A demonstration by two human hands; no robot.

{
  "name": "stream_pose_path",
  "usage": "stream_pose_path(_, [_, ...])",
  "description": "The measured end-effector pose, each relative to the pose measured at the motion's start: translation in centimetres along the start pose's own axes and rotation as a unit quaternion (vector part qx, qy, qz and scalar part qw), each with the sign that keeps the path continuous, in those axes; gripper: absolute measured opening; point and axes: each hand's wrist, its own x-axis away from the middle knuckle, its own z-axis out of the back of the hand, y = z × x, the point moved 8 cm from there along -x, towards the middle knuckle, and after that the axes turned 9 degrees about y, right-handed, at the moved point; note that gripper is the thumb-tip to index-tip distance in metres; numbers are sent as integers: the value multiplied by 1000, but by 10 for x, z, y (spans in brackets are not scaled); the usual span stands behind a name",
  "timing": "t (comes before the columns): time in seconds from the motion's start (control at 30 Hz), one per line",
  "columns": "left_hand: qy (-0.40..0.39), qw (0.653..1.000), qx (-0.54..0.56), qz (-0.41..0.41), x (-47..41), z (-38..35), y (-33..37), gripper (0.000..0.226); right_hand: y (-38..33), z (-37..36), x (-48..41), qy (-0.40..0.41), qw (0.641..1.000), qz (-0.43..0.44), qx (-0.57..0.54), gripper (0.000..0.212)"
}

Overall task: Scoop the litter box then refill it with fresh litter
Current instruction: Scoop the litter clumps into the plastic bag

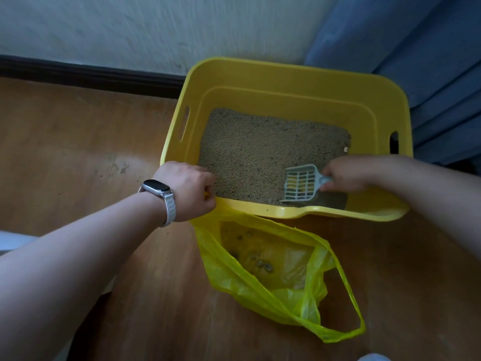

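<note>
Left hand (188,190) grip holding litter box (286,74) rim | right hand (346,177) grip holding scoop (302,183) | bag (273,269) on floor (78,152)

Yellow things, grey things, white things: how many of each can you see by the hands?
Yellow: 2, the litter box and the plastic bag
Grey: 1, the scoop held by the right hand
White: 1, the watch above the left hand
Total: 4
</note>
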Motion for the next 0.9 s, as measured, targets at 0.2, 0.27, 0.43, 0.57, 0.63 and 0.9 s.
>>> stream_pose_path(0.2, [11, 1000, 13, -13, -1, 0, 2, 15, -29, -1, -28, 49, 997, 7, -64, 31])
stream_pose_path(0.27, [10, 1000, 16, -13, 0, 0, 1, 15, -41, 6, -39, 66, 994, 8, -91, 28])
stream_pose_path(0.43, [7, 999, 27, -23, 0, -1, 2, 16, -71, 21, -65, 82, 991, 15, -101, 27])
stream_pose_path(0.57, [0, 999, 26, -27, 0, -3, 2, 17, -86, 30, -82, 86, 992, 28, -93, 33])
stream_pose_path(0.63, [2, 999, 26, -28, 0, -4, 2, 17, -88, 34, -88, 81, 992, 29, -93, 34])
stream_pose_path(0.9, [-16, 999, 33, -36, 0, -8, 3, 19, -105, 43, -102, 93, 990, 49, -97, 39])
